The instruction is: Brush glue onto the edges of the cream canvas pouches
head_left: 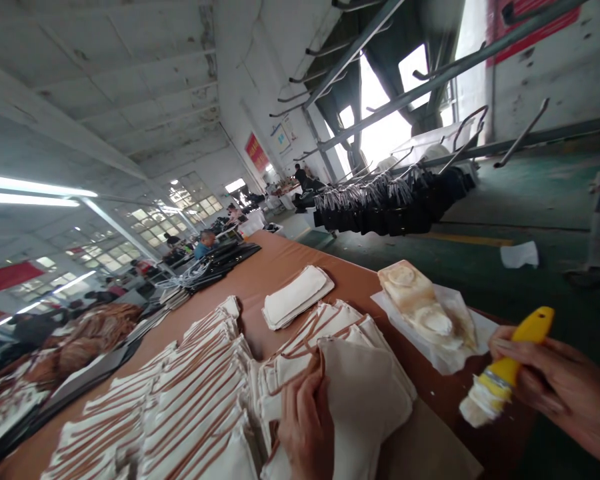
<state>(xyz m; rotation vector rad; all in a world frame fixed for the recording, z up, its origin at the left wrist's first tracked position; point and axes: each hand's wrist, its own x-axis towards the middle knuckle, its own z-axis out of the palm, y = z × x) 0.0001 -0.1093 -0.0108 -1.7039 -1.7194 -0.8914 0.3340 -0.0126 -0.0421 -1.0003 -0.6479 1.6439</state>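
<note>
My right hand (535, 373) is closed round a yellow-handled brush (515, 360), its bristles coated in white paste and pointing down-left. My left hand (307, 423) grips the edge of a cream fabric piece (363, 387) with a brown strip, on top of a pile. Left of it, overlapping cream pieces with brown strips (195, 400) lie in rows. Beyond my left hand sits a small stack of plain cream pieces (299, 297). A cut-open plastic container with white paste (410, 290) rests on a white sheet (455, 360), between the pile and the brush.
The brown table (290, 250) stretches away from me. Black straps (220, 263) and brown bundled material (85, 340) lie at the left. A metal rack (395, 103) with hooks holds black items (395, 207) beyond the right edge. Other people sit far back.
</note>
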